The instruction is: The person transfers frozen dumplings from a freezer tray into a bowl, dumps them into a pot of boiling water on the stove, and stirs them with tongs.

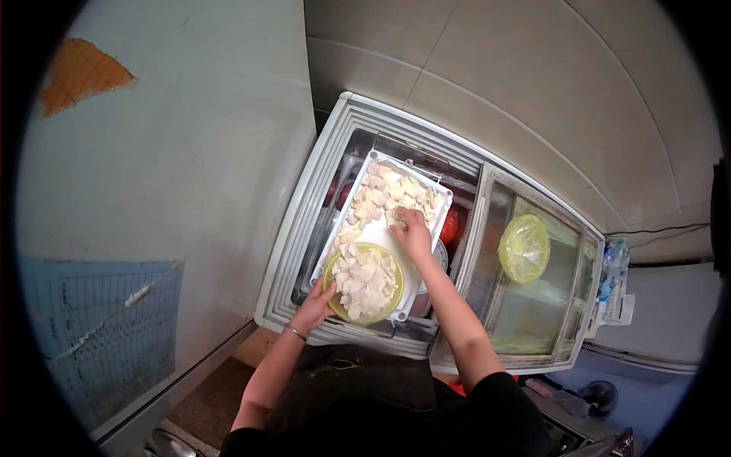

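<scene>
Pale folded pieces that look like wontons (369,202) lie spread over the far part of a white tray (375,233) inside an open chest freezer. On the near end of the tray is a yellow-green bowl (330,272), heaped with more wontons (367,283). My left hand (314,308) grips the bowl's left rim, thumb on the edge and fingers underneath. Over the tray, my right hand (413,232) is closed, its fingertips down among the wontons at the right side; the pieces inside its grasp are partly hidden.
The chest freezer's white frame (293,228) surrounds the tray. Its sliding glass lid (499,320) covers the right half, with a plastic-wrapped yellow-green bowl (524,249) on it. Something red (450,226) shows beside the tray. A tall pale panel (190,152) stands on the left.
</scene>
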`<state>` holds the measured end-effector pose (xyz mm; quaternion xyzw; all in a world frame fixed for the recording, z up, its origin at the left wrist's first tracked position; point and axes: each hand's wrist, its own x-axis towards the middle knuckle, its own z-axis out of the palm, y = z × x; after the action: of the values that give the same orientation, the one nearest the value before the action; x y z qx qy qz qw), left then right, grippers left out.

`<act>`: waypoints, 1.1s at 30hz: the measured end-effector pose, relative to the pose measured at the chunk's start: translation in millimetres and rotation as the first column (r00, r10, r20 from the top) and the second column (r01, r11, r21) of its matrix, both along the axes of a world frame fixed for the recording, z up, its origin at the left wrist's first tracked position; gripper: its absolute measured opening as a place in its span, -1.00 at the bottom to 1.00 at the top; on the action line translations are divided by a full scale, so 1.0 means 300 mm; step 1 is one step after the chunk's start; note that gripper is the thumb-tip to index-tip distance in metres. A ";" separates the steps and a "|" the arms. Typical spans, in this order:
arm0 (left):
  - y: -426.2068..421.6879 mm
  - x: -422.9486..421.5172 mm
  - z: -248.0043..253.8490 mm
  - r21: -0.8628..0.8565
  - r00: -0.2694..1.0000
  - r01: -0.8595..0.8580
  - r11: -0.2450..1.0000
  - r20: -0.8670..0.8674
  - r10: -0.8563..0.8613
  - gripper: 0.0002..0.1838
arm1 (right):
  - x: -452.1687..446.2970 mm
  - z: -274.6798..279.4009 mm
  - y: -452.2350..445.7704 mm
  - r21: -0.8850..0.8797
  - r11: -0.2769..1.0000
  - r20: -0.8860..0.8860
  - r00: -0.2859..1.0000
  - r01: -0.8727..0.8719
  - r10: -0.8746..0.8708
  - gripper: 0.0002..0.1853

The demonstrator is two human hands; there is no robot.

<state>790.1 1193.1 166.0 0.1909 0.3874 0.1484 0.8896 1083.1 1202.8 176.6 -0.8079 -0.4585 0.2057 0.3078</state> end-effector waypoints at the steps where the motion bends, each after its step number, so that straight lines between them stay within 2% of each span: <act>1: -0.002 0.000 -0.008 0.004 1.000 0.000 1.000 -0.001 0.000 -0.48 | 0.007 -0.048 0.006 0.004 1.000 -0.001 1.000 0.000 0.000 -0.61; 3: -0.002 -0.004 -0.016 0.059 0.999 0.004 0.998 -0.035 -0.002 -0.43 | 0.003 -0.119 0.004 -0.062 0.994 0.324 0.940 -0.089 0.105 -0.65; 5: 0.002 -0.006 -0.009 0.087 0.999 0.017 0.996 -0.048 -0.013 -0.41 | 0.006 -0.138 -0.003 -0.017 0.998 0.266 0.962 -0.062 0.064 -0.69; 7: -0.007 -0.011 -0.011 0.098 0.998 0.033 0.995 -0.063 -0.027 -0.40 | 0.007 -0.132 -0.037 0.192 0.978 0.084 0.991 0.087 -0.105 -0.69; 8: -0.009 -0.011 -0.023 0.116 0.997 0.054 0.992 -0.058 -0.047 -0.39 | 0.005 -0.118 -0.058 0.229 0.956 -0.071 0.982 0.186 -0.174 -0.74; 9: -0.007 -0.012 -0.040 0.135 0.996 0.076 0.988 -0.053 -0.070 -0.38 | 0.008 -0.094 -0.083 0.219 0.958 -0.070 0.982 0.186 -0.175 -0.74; 10: -0.011 -0.016 -0.059 0.118 0.995 0.086 0.989 -0.053 -0.080 -0.38 | 0.009 -0.065 -0.118 0.163 0.955 -0.375 0.911 0.247 -0.172 -0.76; 11: -0.019 -0.016 -0.056 0.104 0.995 0.084 0.991 -0.058 -0.078 -0.38 | -0.007 -0.019 -0.150 0.089 0.952 -0.644 0.746 0.292 -0.168 -0.78; 12: -0.015 -0.006 -0.051 0.105 0.995 0.086 0.991 -0.057 -0.080 -0.38 | -0.052 0.092 -0.168 0.078 0.970 -0.735 0.670 0.228 -0.098 -0.81; 13: -0.015 0.000 -0.047 0.103 0.995 0.090 0.991 -0.058 -0.085 -0.38 | -0.094 0.134 -0.194 0.070 0.971 -0.738 0.667 0.229 -0.104 -0.81; 15: -0.018 0.011 -0.045 0.126 0.995 0.095 0.987 -0.030 -0.092 -0.41 | -0.174 0.194 -0.244 0.165 0.982 -0.495 0.854 -0.092 0.163 -0.77; 16: -0.015 0.020 -0.027 0.109 0.997 0.081 0.991 -0.026 -0.079 -0.42 | -0.208 0.236 -0.257 0.177 0.947 -0.301 0.902 -0.266 0.310 -0.75; 17: -0.012 0.033 -0.012 0.096 0.998 0.067 0.993 -0.018 -0.066 -0.43 | -0.238 0.265 -0.261 0.153 0.888 -0.091 0.888 -0.434 0.450 -0.74; 18: -0.012 0.040 -0.008 0.091 0.997 0.066 0.994 -0.043 -0.062 -0.45 | -0.262 0.257 -0.266 0.212 0.838 -0.044 0.851 -0.503 0.523 -0.71; 21: -0.010 0.024 -0.006 0.105 0.996 0.082 0.991 -0.046 -0.077 -0.45 | -0.263 0.270 -0.267 0.189 0.848 -0.031 0.860 -0.495 0.509 -0.70; 22: -0.013 0.018 -0.009 0.087 0.997 0.061 0.994 -0.049 -0.057 -0.46 | -0.235 0.265 -0.251 0.184 0.883 -0.012 0.897 -0.432 0.442 -0.72; 24: -0.016 0.005 -0.013 0.094 0.999 0.046 0.995 -0.024 -0.044 -0.47 | -0.139 0.231 -0.189 0.026 0.997 -0.197 0.978 -0.071 0.075 -0.72; 25: -0.019 -0.002 -0.013 0.099 0.999 0.032 0.995 -0.001 -0.032 -0.47 | -0.045 0.128 -0.158 0.092 0.996 0.023 1.000 -0.022 0.020 -0.69; 26: -0.021 -0.007 -0.008 0.101 0.999 0.035 0.994 0.000 -0.035 -0.47 | 0.018 0.102 -0.118 0.205 0.979 0.171 0.984 0.013 -0.049 -0.64; 27: -0.021 -0.009 -0.001 0.090 0.999 0.046 0.995 -0.025 -0.044 -0.49 | 0.055 0.051 -0.115 0.208 0.978 0.174 0.983 0.014 -0.051 -0.64; 29: -0.021 -0.007 -0.002 0.086 0.998 0.054 0.995 -0.043 -0.050 -0.50 | 0.121 -0.067 -0.102 0.015 0.996 0.526 0.847 -0.092 0.070 -0.54; 31: -0.025 -0.010 -0.015 0.097 0.997 0.062 0.993 -0.044 -0.057 -0.51 | 0.141 -0.112 -0.096 0.012 0.990 0.535 0.837 -0.140 0.111 -0.62; 33: -0.028 -0.013 -0.015 0.109 0.998 0.057 0.992 -0.047 -0.052 -0.51 | 0.145 -0.124 -0.103 0.018 0.999 0.401 0.916 -0.037 0.026 -0.72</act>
<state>786.2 1184.6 161.3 0.2533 0.3930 0.1410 0.8726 1126.5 1171.8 139.5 -0.8215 -0.5273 0.0351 0.2141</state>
